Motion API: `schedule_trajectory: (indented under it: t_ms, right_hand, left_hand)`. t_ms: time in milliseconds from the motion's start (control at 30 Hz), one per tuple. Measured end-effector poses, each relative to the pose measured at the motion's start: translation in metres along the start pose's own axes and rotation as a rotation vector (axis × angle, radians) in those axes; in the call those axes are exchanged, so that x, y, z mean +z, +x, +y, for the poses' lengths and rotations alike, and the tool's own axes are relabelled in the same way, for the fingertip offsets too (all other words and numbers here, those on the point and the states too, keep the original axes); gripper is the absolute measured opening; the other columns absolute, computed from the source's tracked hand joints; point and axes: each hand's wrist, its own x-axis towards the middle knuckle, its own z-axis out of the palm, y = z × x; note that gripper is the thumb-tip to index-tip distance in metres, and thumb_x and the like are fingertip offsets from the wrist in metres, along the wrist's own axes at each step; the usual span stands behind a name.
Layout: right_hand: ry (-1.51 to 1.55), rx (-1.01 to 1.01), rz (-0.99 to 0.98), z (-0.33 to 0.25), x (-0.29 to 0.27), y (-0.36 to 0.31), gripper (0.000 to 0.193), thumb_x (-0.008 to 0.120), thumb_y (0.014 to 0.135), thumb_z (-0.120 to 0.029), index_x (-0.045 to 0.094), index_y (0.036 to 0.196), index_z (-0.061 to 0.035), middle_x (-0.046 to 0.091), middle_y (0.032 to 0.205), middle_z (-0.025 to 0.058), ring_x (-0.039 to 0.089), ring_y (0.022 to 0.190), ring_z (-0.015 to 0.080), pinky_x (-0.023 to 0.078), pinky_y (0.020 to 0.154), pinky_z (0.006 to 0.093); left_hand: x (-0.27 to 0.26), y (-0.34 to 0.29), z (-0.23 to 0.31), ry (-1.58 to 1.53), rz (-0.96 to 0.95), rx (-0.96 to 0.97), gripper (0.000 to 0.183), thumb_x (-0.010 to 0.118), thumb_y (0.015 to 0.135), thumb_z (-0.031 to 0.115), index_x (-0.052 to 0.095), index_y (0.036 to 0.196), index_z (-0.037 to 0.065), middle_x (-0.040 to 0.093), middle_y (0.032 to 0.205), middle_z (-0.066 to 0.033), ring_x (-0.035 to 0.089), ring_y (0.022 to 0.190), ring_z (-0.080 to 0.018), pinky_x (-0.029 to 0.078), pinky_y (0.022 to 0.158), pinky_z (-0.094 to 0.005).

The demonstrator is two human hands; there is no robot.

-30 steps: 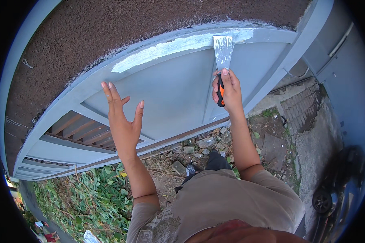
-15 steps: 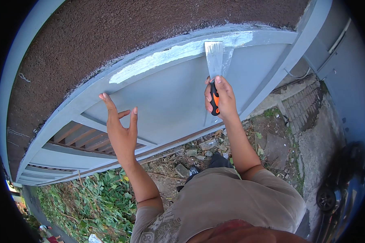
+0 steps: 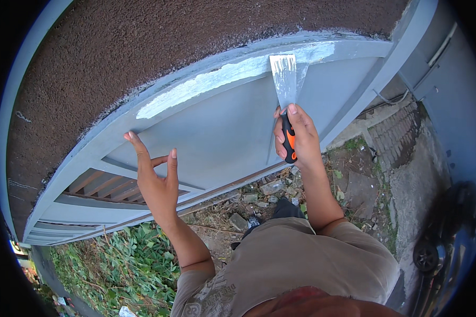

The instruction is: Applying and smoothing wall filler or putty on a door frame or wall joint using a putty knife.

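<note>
My right hand (image 3: pixel 300 136) is wrapped round the black and orange handle of a putty knife (image 3: pixel 284 82). White paste smears the upper part of its metal blade, whose wide edge lies at the grey rail (image 3: pixel 362 50). A long band of white filler (image 3: pixel 206 85) runs along that rail, left and right of the blade. My left hand (image 3: pixel 157 182) is empty, fingers apart, its index fingertip at the rail below the band's left end. Whether that fingertip presses on the surface, I cannot tell.
Beyond the rail lies a rough brown surface (image 3: pixel 143 42). Grey panels (image 3: pixel 206 137) and a slatted opening (image 3: pixel 108 185) are below it. Green plants (image 3: pixel 127 259), rubble (image 3: pixel 272 187) and paving (image 3: pixel 394 134) cover the ground. A dark car (image 3: pixel 439 253) stands at lower right.
My right hand and the putty knife have shifted slightly right and down in view, with more white paste showing on the blade. My left hand has moved a little left and down.
</note>
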Motion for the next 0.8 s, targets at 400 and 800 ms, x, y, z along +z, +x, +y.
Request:
schedule_trajectory:
  t_ms: [400, 800]
  right_hand:
    - [0.004, 0.031, 0.02, -0.005, 0.007, -0.003, 0.043, 0.039, 0.109, -0.042, 0.052, 0.102, -0.0021, 0.05, 0.06, 0.004, 0.046, 0.037, 0.0116, 0.039, 0.035, 0.0255]
    - [0.262, -0.087, 0.045, 0.037, 0.043, 0.015, 0.041, 0.039, 0.108, -0.044, 0.047, 0.103, -0.0039, 0.049, 0.061, 0.0056, 0.045, 0.036, 0.0147, 0.039, 0.035, 0.0296]
  left_hand:
    - [0.0, 0.001, -0.003, -0.003, 0.003, 0.015, 0.085, 0.072, 0.091, 0.014, 0.024, 0.16, 0.011, 0.029, 0.161, -0.0221, 0.073, 0.088, -0.0221, 0.054, 0.082, -0.0322]
    - [-0.001, 0.001, 0.0, 0.02, 0.01, -0.008, 0.077, 0.069, 0.096, 0.02, 0.027, 0.16, 0.015, 0.032, 0.161, -0.0181, 0.069, 0.082, -0.0169, 0.054, 0.077, -0.0296]
